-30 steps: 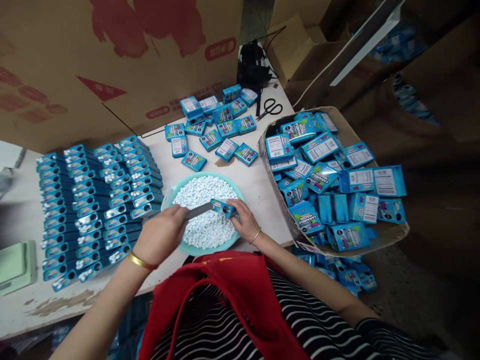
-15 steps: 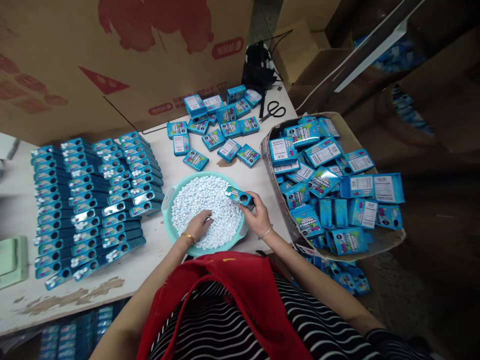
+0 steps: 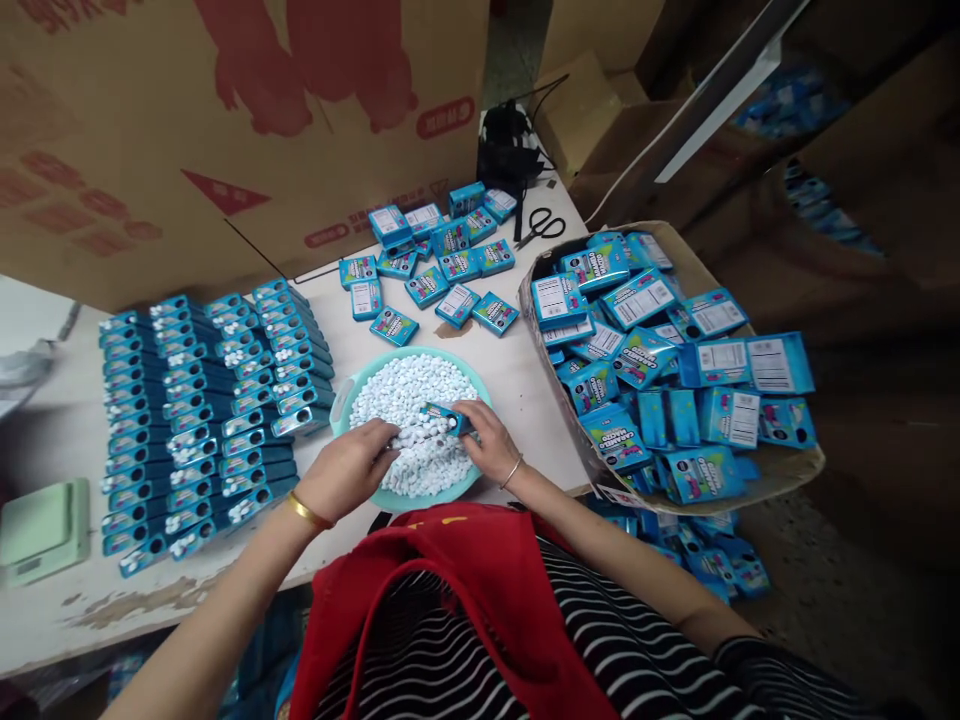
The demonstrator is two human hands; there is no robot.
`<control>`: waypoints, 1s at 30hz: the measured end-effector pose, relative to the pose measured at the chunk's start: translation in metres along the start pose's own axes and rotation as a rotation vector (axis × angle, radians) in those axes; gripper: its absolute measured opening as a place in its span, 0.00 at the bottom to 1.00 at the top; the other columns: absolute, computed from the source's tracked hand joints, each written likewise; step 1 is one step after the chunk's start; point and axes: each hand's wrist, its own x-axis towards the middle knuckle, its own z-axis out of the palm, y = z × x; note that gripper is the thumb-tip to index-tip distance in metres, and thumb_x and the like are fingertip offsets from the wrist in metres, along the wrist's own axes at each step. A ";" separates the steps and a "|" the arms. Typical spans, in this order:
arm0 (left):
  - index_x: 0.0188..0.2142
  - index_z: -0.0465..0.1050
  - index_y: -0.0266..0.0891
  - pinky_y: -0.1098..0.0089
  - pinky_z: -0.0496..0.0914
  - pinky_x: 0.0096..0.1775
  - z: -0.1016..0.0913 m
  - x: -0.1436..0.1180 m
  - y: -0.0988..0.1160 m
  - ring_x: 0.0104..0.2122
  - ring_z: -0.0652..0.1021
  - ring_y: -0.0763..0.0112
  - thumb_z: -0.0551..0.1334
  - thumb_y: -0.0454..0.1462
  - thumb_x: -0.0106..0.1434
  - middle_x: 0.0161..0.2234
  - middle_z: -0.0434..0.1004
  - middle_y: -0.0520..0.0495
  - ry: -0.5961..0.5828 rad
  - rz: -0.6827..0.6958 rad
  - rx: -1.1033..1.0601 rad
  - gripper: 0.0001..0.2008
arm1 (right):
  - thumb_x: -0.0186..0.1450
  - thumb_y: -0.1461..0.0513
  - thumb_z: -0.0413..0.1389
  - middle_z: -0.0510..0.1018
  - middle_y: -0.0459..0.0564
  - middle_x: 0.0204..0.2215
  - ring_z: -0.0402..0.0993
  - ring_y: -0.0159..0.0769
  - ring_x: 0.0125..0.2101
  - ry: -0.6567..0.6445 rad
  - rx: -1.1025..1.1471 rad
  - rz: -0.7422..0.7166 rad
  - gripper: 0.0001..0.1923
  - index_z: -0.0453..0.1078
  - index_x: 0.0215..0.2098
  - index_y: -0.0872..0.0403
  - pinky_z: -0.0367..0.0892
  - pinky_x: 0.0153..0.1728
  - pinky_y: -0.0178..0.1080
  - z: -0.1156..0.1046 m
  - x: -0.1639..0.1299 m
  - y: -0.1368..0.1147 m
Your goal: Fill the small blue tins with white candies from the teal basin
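A packing workshop: rows of filled blue boxes (image 3: 202, 400), stacked cardboard cartons (image 3: 247, 120), a candy basin (image 3: 411, 425).

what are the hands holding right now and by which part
The right hand grips a small blue box by its right end, over the basin. The left hand pinches at its left end; what it holds cannot be told.
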 end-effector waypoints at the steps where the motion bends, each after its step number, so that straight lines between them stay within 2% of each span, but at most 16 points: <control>1: 0.44 0.67 0.37 0.64 0.69 0.39 -0.006 0.001 0.009 0.38 0.74 0.63 0.50 0.38 0.66 0.39 0.72 0.42 -0.038 -0.026 0.089 0.11 | 0.59 0.70 0.47 0.72 0.54 0.49 0.66 0.42 0.52 -0.009 -0.007 -0.015 0.25 0.62 0.54 0.51 0.57 0.60 0.53 0.003 -0.001 -0.001; 4: 0.40 0.68 0.35 0.63 0.69 0.35 -0.020 0.002 0.038 0.37 0.75 0.59 0.50 0.34 0.66 0.38 0.72 0.41 -0.118 -0.080 0.329 0.10 | 0.59 0.71 0.47 0.72 0.54 0.49 0.66 0.41 0.52 -0.021 -0.003 -0.038 0.25 0.62 0.54 0.52 0.57 0.60 0.53 0.009 -0.003 -0.005; 7: 0.39 0.70 0.35 0.63 0.70 0.34 -0.032 0.000 0.060 0.38 0.74 0.57 0.48 0.28 0.64 0.37 0.72 0.41 -0.163 -0.063 0.459 0.13 | 0.59 0.71 0.47 0.72 0.53 0.48 0.67 0.41 0.52 -0.024 0.036 -0.029 0.24 0.62 0.54 0.52 0.56 0.60 0.54 0.012 -0.006 -0.006; 9: 0.40 0.70 0.35 0.62 0.70 0.34 -0.038 -0.004 0.066 0.38 0.75 0.57 0.47 0.26 0.63 0.37 0.72 0.42 -0.163 -0.062 0.488 0.15 | 0.59 0.70 0.48 0.72 0.53 0.49 0.67 0.41 0.52 -0.026 0.080 -0.008 0.24 0.62 0.53 0.52 0.55 0.61 0.54 0.014 -0.008 -0.006; 11: 0.40 0.70 0.36 0.63 0.71 0.33 -0.042 -0.011 0.060 0.37 0.75 0.59 0.48 0.27 0.64 0.38 0.71 0.42 -0.118 -0.082 0.458 0.13 | 0.60 0.70 0.49 0.72 0.53 0.48 0.67 0.41 0.52 -0.021 0.133 0.017 0.23 0.62 0.53 0.51 0.54 0.61 0.53 0.015 -0.010 -0.007; 13: 0.44 0.69 0.37 0.63 0.72 0.35 -0.038 -0.016 0.045 0.37 0.75 0.61 0.52 0.34 0.65 0.42 0.70 0.42 -0.024 -0.070 0.323 0.11 | 0.61 0.68 0.50 0.72 0.53 0.48 0.68 0.40 0.51 -0.021 0.204 0.044 0.21 0.62 0.53 0.51 0.57 0.59 0.51 0.016 -0.011 -0.009; 14: 0.48 0.66 0.38 0.63 0.73 0.37 -0.032 -0.018 0.035 0.39 0.75 0.62 0.55 0.39 0.65 0.46 0.68 0.41 0.037 -0.041 0.224 0.14 | 0.62 0.67 0.51 0.72 0.53 0.48 0.68 0.41 0.51 -0.022 0.245 0.057 0.20 0.62 0.53 0.51 0.59 0.58 0.50 0.017 -0.011 -0.012; 16: 0.57 0.57 0.39 0.62 0.72 0.44 -0.014 -0.019 0.014 0.46 0.73 0.61 0.60 0.47 0.61 0.53 0.64 0.39 0.153 0.029 0.036 0.28 | 0.63 0.64 0.54 0.73 0.53 0.47 0.69 0.41 0.49 -0.047 0.321 0.085 0.19 0.62 0.53 0.52 0.65 0.53 0.46 0.020 -0.008 -0.021; 17: 0.60 0.53 0.40 0.62 0.72 0.45 -0.003 -0.018 0.004 0.48 0.72 0.60 0.61 0.48 0.60 0.54 0.63 0.38 0.192 0.053 -0.033 0.33 | 0.63 0.62 0.55 0.73 0.53 0.47 0.70 0.40 0.48 -0.074 0.352 0.097 0.18 0.63 0.52 0.52 0.66 0.50 0.44 0.023 -0.006 -0.027; 18: 0.60 0.53 0.41 0.62 0.71 0.45 0.007 -0.017 -0.005 0.49 0.72 0.60 0.61 0.48 0.60 0.54 0.63 0.39 0.210 0.063 -0.084 0.32 | 0.63 0.61 0.56 0.74 0.53 0.45 0.71 0.40 0.46 -0.110 0.375 0.102 0.17 0.64 0.51 0.52 0.68 0.48 0.42 0.026 -0.003 -0.033; 21: 0.52 0.62 0.41 0.65 0.71 0.42 0.030 -0.021 -0.031 0.43 0.74 0.65 0.56 0.44 0.65 0.45 0.70 0.43 0.222 0.037 -0.181 0.18 | 0.63 0.57 0.57 0.75 0.52 0.43 0.72 0.39 0.43 -0.258 0.418 0.068 0.18 0.65 0.49 0.53 0.68 0.46 0.41 0.037 0.016 -0.043; 23: 0.48 0.64 0.41 0.65 0.70 0.43 0.032 -0.032 -0.050 0.42 0.74 0.66 0.56 0.42 0.65 0.42 0.71 0.44 0.307 -0.017 -0.215 0.14 | 0.62 0.54 0.58 0.72 0.54 0.48 0.70 0.41 0.48 -0.279 0.427 0.027 0.24 0.62 0.54 0.53 0.67 0.50 0.43 0.044 0.042 -0.038; 25: 0.48 0.64 0.41 0.65 0.69 0.45 0.028 -0.050 -0.073 0.43 0.73 0.65 0.58 0.42 0.64 0.42 0.71 0.45 0.439 -0.114 -0.215 0.15 | 0.62 0.52 0.58 0.68 0.56 0.53 0.67 0.41 0.52 -0.197 0.402 0.040 0.29 0.58 0.57 0.53 0.64 0.54 0.45 0.052 0.079 -0.022; 27: 0.47 0.65 0.41 0.65 0.69 0.44 0.026 -0.071 -0.102 0.41 0.73 0.65 0.58 0.44 0.63 0.41 0.71 0.45 0.537 -0.239 -0.189 0.15 | 0.63 0.52 0.56 0.68 0.58 0.52 0.67 0.42 0.52 -0.088 0.297 0.118 0.28 0.57 0.57 0.54 0.64 0.54 0.45 0.060 0.125 0.002; 29: 0.45 0.66 0.40 0.65 0.70 0.43 0.031 -0.091 -0.133 0.41 0.74 0.64 0.58 0.45 0.62 0.41 0.72 0.45 0.552 -0.369 -0.148 0.15 | 0.62 0.54 0.56 0.68 0.61 0.52 0.65 0.44 0.53 -0.094 0.083 0.231 0.29 0.58 0.57 0.58 0.62 0.55 0.45 0.071 0.170 0.027; 30: 0.45 0.66 0.41 0.65 0.70 0.42 0.038 -0.098 -0.147 0.41 0.74 0.63 0.58 0.45 0.62 0.42 0.72 0.45 0.531 -0.426 -0.125 0.15 | 0.62 0.54 0.57 0.67 0.63 0.53 0.63 0.46 0.55 -0.153 -0.036 0.289 0.31 0.57 0.58 0.61 0.60 0.56 0.46 0.078 0.191 0.037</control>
